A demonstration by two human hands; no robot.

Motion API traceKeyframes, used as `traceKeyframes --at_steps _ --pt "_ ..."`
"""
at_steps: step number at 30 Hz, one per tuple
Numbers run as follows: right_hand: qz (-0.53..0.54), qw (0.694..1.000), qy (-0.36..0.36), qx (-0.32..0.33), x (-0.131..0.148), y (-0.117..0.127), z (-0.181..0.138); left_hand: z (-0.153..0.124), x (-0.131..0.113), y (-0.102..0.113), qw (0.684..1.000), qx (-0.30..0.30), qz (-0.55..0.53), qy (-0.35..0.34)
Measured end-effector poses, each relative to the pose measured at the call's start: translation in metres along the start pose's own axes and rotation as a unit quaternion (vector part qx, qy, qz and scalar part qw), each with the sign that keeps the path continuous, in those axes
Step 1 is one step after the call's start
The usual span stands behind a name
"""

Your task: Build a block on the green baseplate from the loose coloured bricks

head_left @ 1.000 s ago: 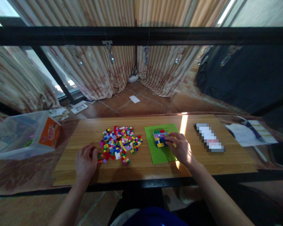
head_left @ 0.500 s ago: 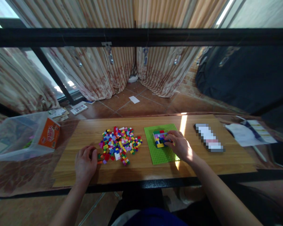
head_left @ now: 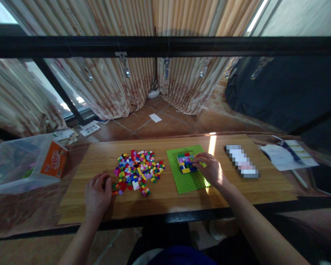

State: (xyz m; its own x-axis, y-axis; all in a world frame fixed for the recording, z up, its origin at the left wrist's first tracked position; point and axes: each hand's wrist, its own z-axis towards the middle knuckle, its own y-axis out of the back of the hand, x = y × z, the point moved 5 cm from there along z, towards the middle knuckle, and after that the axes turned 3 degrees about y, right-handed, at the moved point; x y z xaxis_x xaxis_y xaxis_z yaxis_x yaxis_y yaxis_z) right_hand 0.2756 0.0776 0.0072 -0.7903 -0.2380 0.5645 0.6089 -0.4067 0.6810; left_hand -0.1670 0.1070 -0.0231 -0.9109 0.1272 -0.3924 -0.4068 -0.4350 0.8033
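My right hand reaches over a green baseplate. Its thumb and fingertips are closed together at the right side of a small multicoloured brick build. They pinch a dark blue toy brick there, partly hidden by the fingers. The build is low, with yellow, blue, pink, red and green bricks. My left hand rests on the wooden tabletop, loosely curved, with the thumb apart from the fingers and nothing visible in it. Beside its fingertips lies a spread pile of loose toy bricks.
A clear plastic bin with an orange label stands left of the wooden board. To the right lie a blurred-out phone and some papers. A black bar crosses in front of the curtains.
The view has shifted slightly. My right hand stays at the build, its fingertips a little differently placed, and the gap in the build looks more filled. My left hand has barely moved.
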Motion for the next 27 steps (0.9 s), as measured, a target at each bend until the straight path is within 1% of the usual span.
traceKeyframes --at_steps 4,8,12,15,17,20,27 --pt "0.057 0.997 -0.051 -0.017 -0.004 -0.002 -0.002 0.0 0.0 0.0 1.0 -0.002 0.004 -0.002" --pt "0.111 0.987 -0.11 -0.025 -0.012 -0.005 -0.009 0.0 0.0 0.0 1.0 -0.006 0.008 -0.002" --pt "0.18 0.963 -0.194 -0.057 -0.021 -0.008 -0.017 0.0 -0.001 0.0 1.0 -0.001 0.015 -0.002" --pt "0.177 0.948 -0.254 -0.073 -0.025 -0.013 -0.02 0.0 -0.001 0.0 1.0 -0.001 0.017 -0.002" --pt "0.147 0.951 -0.263 -0.075 -0.024 -0.016 -0.018 0.0 -0.001 0.0 1.0 -0.003 0.016 -0.001" --pt "0.11 0.958 -0.254 -0.071 -0.021 -0.02 -0.015 0.0 -0.001 0.0 1.0 -0.003 0.013 0.003" --pt "0.108 0.955 -0.272 -0.052 -0.015 -0.024 -0.012 0.0 -0.003 0.001 1.0 0.011 0.015 -0.001"
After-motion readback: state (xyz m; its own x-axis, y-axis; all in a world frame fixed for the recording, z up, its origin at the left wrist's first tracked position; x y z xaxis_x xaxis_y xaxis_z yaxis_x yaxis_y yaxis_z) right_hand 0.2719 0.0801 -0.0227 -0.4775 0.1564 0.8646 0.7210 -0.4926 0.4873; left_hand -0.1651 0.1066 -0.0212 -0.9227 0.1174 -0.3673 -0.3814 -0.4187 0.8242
